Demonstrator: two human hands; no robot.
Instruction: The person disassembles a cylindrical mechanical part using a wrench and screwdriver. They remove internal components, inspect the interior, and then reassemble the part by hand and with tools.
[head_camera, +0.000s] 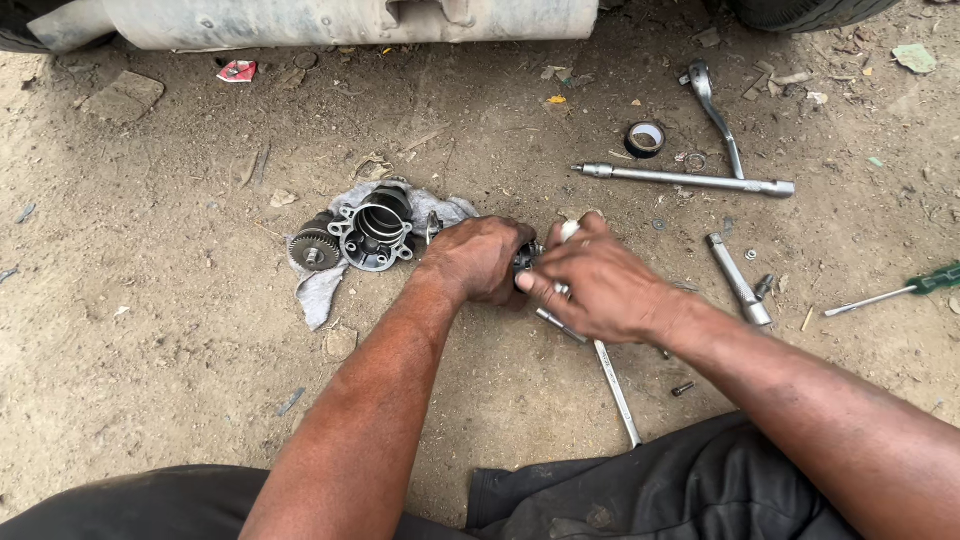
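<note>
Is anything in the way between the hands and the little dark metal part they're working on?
Nothing visible. The left hand and the right hand already close around the small dark part, fingers touching it. The grey housing on the rag lies off to the left, apart.

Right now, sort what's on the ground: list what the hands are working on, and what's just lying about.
In hand:
- left hand and right hand close around a small dark metal part
- long metal rod under the right hand
- round housing and gear on the grey rag, beside the left hand

Lying about:
- tape roll
- long extension bar
- ratchet handle
- green-handled screwdriver
- short bar
</note>
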